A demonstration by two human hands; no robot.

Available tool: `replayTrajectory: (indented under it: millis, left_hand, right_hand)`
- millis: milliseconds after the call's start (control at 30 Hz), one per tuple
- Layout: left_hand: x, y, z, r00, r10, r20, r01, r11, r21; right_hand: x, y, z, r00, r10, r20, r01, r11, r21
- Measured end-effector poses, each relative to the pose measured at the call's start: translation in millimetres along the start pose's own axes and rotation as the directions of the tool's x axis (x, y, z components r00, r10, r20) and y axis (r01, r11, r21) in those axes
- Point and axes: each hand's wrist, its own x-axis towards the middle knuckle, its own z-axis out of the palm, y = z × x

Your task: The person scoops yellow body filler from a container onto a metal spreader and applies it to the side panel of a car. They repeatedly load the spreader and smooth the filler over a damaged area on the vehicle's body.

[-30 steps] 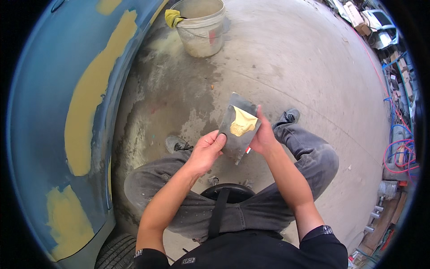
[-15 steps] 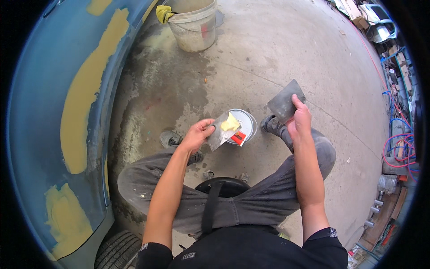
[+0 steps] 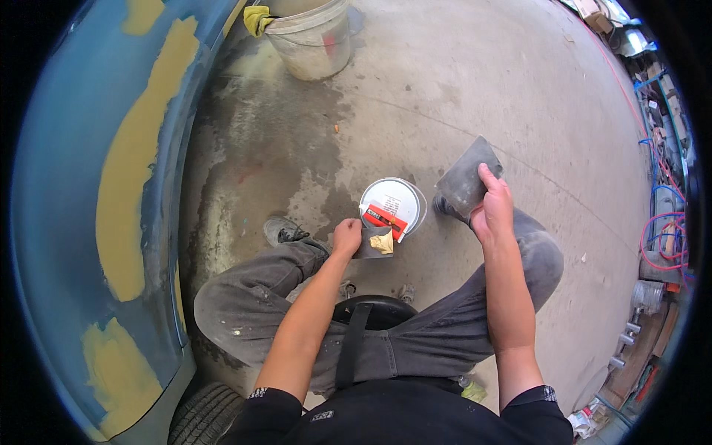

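Left hand pinches a putty-laden spreader, long axis pointing rightward from it; right hand grips a dull grey spreader ahead-left, lengthwise from far-right to near-left.

A yellow cloth hangs on a bucket.

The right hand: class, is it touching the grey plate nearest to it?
Touching. The head view shows the right hand gripping the grey plate, its thumb lying over the plate's visible face.
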Motion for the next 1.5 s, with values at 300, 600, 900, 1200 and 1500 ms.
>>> replayTrajectory:
  millis: [300,600,900,1200,1500]
  left_hand:
    - [-25,35,9,0.995,0.031,-0.094,-0.012,0.980,0.200]
    - [-21,29,15,0.989,-0.066,-0.130,0.070,0.997,0.022]
    - [-1,9,20,0.982,-0.172,-0.082,0.166,0.983,-0.082]
    - [-16,30,12,0.981,-0.078,-0.177,0.085,0.996,0.029]
    - [-24,37,14,0.998,-0.017,-0.058,0.022,0.996,0.082]
  right_hand:
    - [5,8,-9,0.998,0.049,-0.042,-0.054,0.990,-0.132]
    - [3,7,-9,0.998,0.049,-0.031,-0.053,0.989,-0.140]
    - [5,12,-13,1.000,0.021,-0.001,-0.020,0.989,-0.145]
    - [67,103,-46,0.980,0.187,-0.068,-0.190,0.776,-0.602]
    - [83,150,-66,0.974,0.217,-0.061,-0.178,0.578,-0.796]
